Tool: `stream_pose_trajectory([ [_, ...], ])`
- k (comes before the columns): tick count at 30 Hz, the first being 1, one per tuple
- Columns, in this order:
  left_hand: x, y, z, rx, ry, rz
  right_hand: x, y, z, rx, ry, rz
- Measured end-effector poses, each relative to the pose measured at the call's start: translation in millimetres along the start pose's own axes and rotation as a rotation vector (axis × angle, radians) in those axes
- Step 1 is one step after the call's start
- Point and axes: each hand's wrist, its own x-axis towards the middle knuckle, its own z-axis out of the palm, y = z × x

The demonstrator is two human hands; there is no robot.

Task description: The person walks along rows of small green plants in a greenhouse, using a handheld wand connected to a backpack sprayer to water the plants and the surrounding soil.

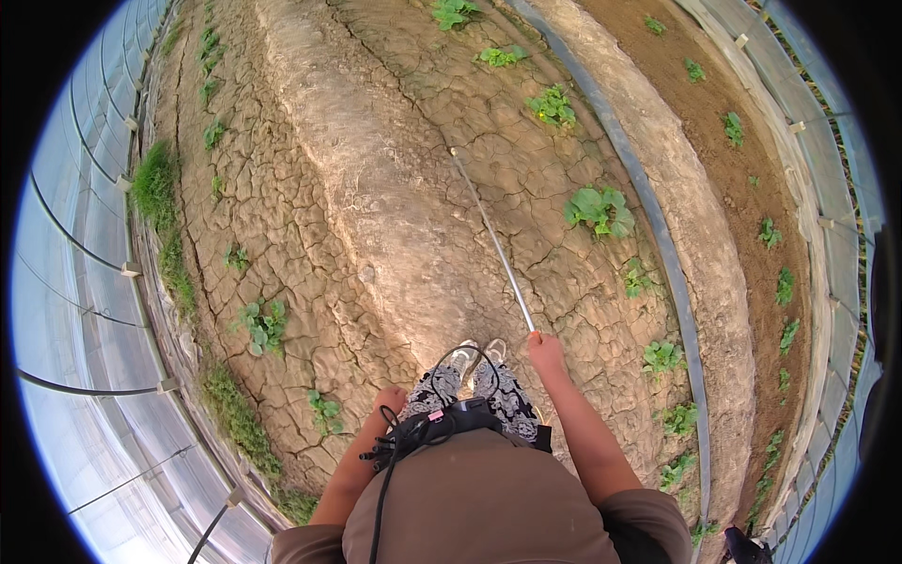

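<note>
My right hand (546, 351) is closed around the orange end of a long thin metal rod (499, 248). The rod points forward and to the left over the cracked soil, with a small pale tip; whether that tip touches the ground I cannot tell. My left hand (392, 400) hangs beside my left hip, its fingers curled, and whether anything is inside it is hidden. A leafy green plant (597, 211) grows to the right of the rod, in a row with several others. My shoes (465, 356) stand together on the pale raised strip of soil (380, 190).
A flat dark hose (659, 218) runs along the right-hand plant row. Another row of small plants (263, 327) grows at left, with grass (156, 185) along the edge. Plastic greenhouse walls (99, 282) on hoops curve along both sides. Black cables (386, 486) hang at my waist.
</note>
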Motion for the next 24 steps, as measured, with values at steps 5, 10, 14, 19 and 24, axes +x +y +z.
stream_pose_trajectory([
  [5, 3, 27, 1, 0.025, -0.021, 0.056, -31, 82, -1, 0.023, -0.024, 0.128],
  [10, 17, 32, 6, 0.204, -0.039, 0.144, -77, 125, -17, 0.004, -0.031, 0.190],
  [14, 16, 48, 11, 0.207, -0.002, 0.201, -110, 168, -4, 0.017, 0.127, 0.176],
  [19, 27, 56, 14, 0.347, -0.095, 0.311, -142, 195, 2, 0.071, 0.002, 0.300],
  [24, 22, 72, 18, 0.272, -0.147, 0.268, -159, 197, 6, 0.088, 0.046, 0.327],
])
